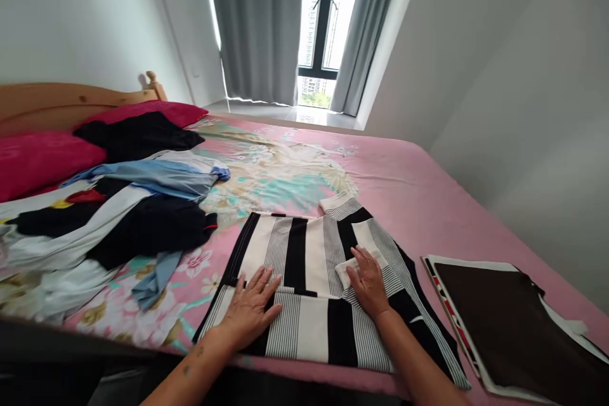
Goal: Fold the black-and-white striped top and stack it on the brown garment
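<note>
A striped shirt in black, cream and thin grey lines lies spread on the bed near its front edge. Its near side is folded over toward the middle, and one sleeve is laid across the body. My left hand rests flat on the folded part at the left, fingers spread. On the folded sleeve near the cuff lies my right hand, its fingers stretched out and pressing on the cloth. The far sleeve sticks out past the shirt's far edge.
To the left is a loose heap of clothes beside red pillows and a wooden headboard. A stack of folded clothes topped by a dark brown one lies at the right. A pink floral sheet covers the bed.
</note>
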Available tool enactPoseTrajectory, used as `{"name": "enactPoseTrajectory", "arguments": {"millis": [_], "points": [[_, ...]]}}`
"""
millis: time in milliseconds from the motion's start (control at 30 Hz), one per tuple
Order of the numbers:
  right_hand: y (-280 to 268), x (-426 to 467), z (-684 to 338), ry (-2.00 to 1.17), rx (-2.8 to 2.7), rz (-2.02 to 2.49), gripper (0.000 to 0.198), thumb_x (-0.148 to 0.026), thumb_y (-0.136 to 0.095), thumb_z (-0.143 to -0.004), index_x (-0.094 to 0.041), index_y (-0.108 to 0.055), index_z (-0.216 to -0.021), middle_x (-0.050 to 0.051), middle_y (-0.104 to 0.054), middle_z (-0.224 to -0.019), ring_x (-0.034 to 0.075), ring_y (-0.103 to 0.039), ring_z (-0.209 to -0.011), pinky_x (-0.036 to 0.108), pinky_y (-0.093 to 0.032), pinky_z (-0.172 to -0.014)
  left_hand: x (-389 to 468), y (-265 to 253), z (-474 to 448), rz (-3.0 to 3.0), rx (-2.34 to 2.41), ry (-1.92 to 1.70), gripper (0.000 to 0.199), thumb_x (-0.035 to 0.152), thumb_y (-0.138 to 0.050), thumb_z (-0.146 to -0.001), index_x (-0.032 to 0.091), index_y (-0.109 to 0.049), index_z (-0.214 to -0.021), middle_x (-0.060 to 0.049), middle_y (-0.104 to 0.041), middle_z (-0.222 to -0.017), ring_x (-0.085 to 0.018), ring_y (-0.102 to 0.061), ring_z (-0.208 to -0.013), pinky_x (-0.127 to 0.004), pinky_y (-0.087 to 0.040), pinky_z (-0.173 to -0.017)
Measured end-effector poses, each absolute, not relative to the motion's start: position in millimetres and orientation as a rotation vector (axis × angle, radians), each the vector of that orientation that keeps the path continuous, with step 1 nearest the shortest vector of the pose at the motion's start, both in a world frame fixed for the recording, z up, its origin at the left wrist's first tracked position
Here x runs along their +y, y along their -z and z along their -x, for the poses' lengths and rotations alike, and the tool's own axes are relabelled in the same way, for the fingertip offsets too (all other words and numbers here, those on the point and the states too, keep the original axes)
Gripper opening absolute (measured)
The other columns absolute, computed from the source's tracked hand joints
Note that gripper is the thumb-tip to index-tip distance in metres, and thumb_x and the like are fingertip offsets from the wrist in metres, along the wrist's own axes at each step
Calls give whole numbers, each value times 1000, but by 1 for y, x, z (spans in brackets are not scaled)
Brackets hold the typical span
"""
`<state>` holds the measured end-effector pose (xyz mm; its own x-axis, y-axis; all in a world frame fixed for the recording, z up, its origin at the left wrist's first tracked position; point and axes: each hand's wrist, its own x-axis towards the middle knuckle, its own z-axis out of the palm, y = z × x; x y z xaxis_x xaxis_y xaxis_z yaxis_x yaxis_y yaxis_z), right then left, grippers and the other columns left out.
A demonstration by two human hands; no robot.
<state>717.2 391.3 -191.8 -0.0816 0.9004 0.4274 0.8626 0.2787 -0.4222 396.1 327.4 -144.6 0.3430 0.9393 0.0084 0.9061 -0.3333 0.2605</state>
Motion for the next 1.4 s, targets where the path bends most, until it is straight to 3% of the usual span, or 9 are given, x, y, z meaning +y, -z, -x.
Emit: {"name": "enactPoseTrajectory", "arguments": {"millis": [167, 367, 567, 767, 900, 1067, 1267, 1400], "points": [[164, 376, -705, -105, -1918, 1472, 35, -35, -34, -93, -23, -50, -122, 6, -48, -134, 22, -31, -133, 53, -15, -112, 348, 145, -371, -2351, 1855, -197, 49, 45, -44, -87, 31, -45, -134, -3, -37, -145, -25, -27, -136, -53, -18, -110], [139, 412, -654, -391, -2317, 1365, 36, -35, -33, -93, -26, -49, -125, 3, -46, -137, 20, -33, -132, 50, -17, -112, 402, 127, -426, -2449, 1392, -200, 48, 38, -37, -91, 33, -37, -138, -1, -29, -149, -21, -23, -138, -48, -18, -112], [175, 513, -715, -294, -2290, 1852, 47, -42, -36, -91, -26, -41, -134, 3, -33, -146, 23, -25, -136, 58, -7, -110, 492, 144, -399, -2278, 1744, -53, 53, 49, -36, -90, 29, -36, -139, -6, -24, -151, -26, -16, -140, -60, -1, -108], [225, 553, -759, 14, -2065, 2155, 57, -47, -29, -90, -24, -26, -142, 0, -24, -150, 18, -18, -138, 54, -8, -111, 532, 181, -347, -2172, 2081, -220, 46, 37, -30, -93, 34, -36, -139, 0, -23, -152, -22, -16, -140, -56, -3, -110], [215, 555, -754, 22, -2075, 2152, 57, -47, -29, -89, -24, -27, -141, 1, -28, -148, 20, -23, -135, 53, -11, -110, 535, 192, -350, -2193, 2134, -289, 50, 35, -32, -92, 28, -32, -142, -1, -23, -151, -22, -12, -141, -54, -6, -111], [163, 600, -759, -270, -2104, 2207, 46, -49, -43, -80, -25, -54, -117, 7, -55, -125, 28, -46, -116, 54, -29, -98, 535, 195, -349, -2215, 2161, -304, 52, 37, -36, -90, 27, -34, -141, -2, -24, -151, -23, -13, -140, -53, -5, -112], [173, 655, -754, -424, -1745, 2306, 75, -33, -54, -68, -20, -30, -137, 14, -39, -138, 33, -36, -126, 54, -33, -97, 538, 189, -350, -2100, 2156, -238, 59, 39, -41, -87, 26, -29, -143, -3, -17, -153, -24, -7, -141, -55, -5, -111], [191, 658, -750, -503, -1682, 2280, 66, -21, -52, -62, -18, -44, -127, 16, -56, -121, 35, -48, -113, 62, -30, -94, 553, 172, -351, -1920, 2156, -137, 71, 41, -56, -75, 29, -34, -141, -8, -22, -152, -30, -17, -138, -57, -16, -107]]}}
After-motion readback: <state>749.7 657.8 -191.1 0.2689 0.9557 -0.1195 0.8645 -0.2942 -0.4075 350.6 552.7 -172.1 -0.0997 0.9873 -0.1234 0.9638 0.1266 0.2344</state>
